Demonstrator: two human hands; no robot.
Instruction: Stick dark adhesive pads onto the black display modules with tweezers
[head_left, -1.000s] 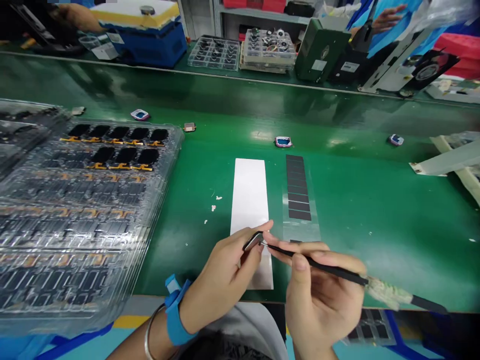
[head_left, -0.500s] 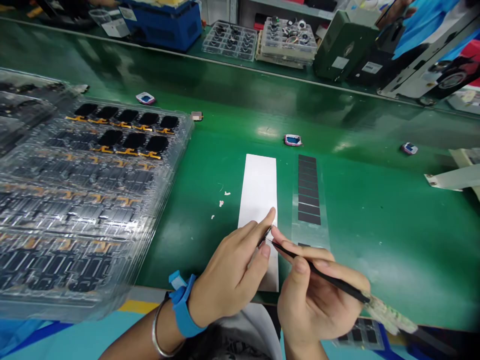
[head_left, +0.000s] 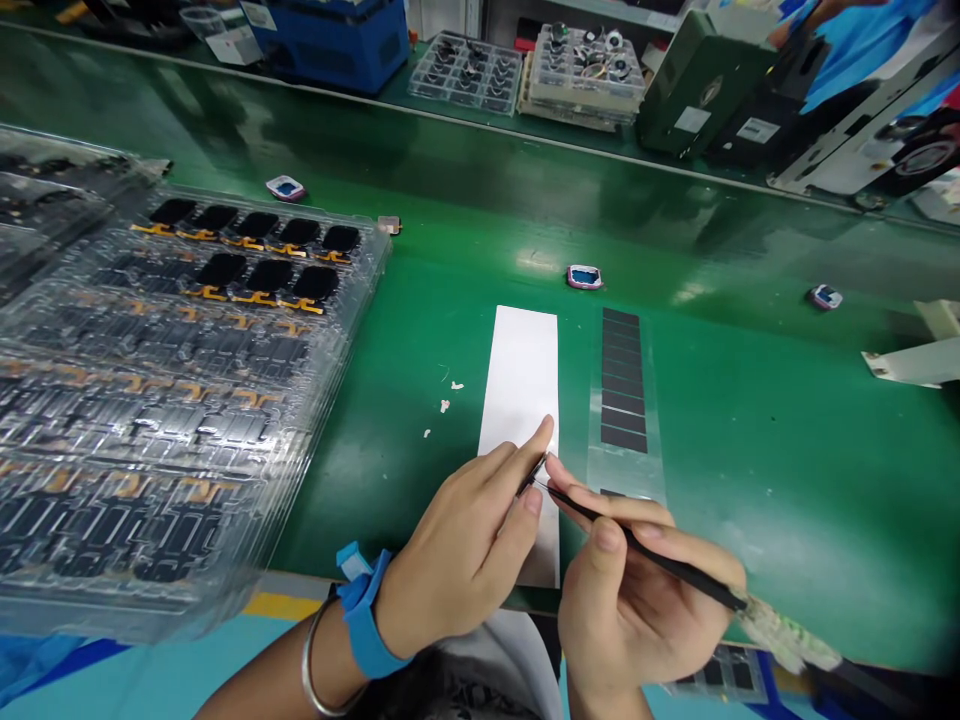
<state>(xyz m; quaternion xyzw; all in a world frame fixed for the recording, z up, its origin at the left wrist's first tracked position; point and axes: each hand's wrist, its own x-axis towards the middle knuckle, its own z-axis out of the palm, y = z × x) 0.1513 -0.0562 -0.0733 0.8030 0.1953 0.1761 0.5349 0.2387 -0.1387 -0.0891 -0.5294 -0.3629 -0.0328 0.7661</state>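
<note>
Between thumb and fingers, my left hand (head_left: 465, 550) pinches a small dark flat part (head_left: 532, 474), seen nearly edge-on and mostly hidden. A blue band and a metal bangle circle that wrist. My right hand (head_left: 645, 590) is closed round black tweezers (head_left: 675, 568), with tape wrapped about their rear end. The tweezers' tip meets the part at my left fingertips; whether it grips anything there is too small to tell. Beneath both hands lies a long white sheet (head_left: 521, 380). Right of it is a clear strip with dark rectangular stickers (head_left: 622, 375).
Stacked clear trays (head_left: 255, 400) on the left hold small black screens (head_left: 221, 270) with orange flex cables. Small white-rimmed blue parts (head_left: 584, 277) sit along the bench's back. White scraps (head_left: 445, 406) lie left of the sheet. A raised shelf (head_left: 465, 110) carries a blue box (head_left: 330, 45) and trays.
My hands keep nearly the same pose, tweezers at the small dark part. The camera view has shifted slightly.
</note>
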